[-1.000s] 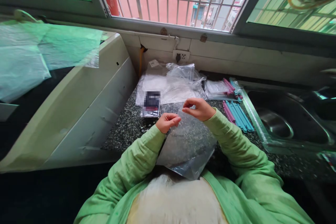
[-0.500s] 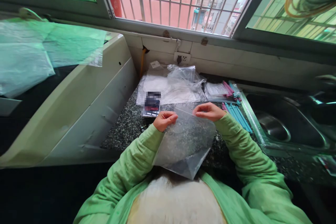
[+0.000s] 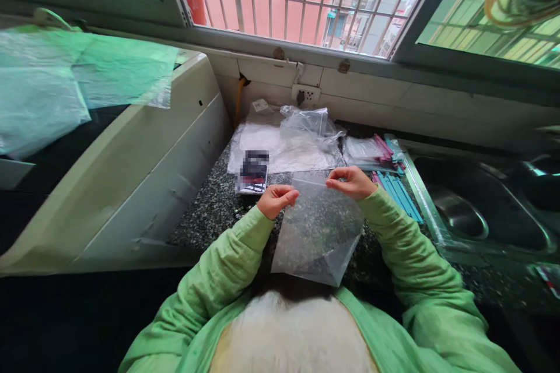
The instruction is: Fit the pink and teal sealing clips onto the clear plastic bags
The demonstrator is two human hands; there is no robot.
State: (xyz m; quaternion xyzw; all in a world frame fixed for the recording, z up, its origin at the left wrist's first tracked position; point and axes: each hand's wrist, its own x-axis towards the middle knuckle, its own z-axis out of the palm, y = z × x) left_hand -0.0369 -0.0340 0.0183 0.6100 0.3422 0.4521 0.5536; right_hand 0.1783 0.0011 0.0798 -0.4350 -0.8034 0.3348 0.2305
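I held a clear plastic bag up in front of my chest, over the front edge of the speckled stone counter. My left hand pinched the top left corner of the bag with closed fingers. My right hand pinched the top right corner the same way. So the top edge of the bag ran straight from one hand to the other, left to right, and the rest of the bag hung down from it toward me. The bottom of the bag came to a point near my belly. Both hands were just as near to the bag, because both were on it.

Nothing stood between my two hands but the bag itself.

Behind my hands, toward the back edge of the counter by the wall, lay a heap of more clear plastic bags. A small dark packet lay just beyond my left hand. Near my right hand lay a bunch of blue and pink sticks, close to the right edge of the counter. Past them was the metal sink. On my left side stood a big white cabinet.
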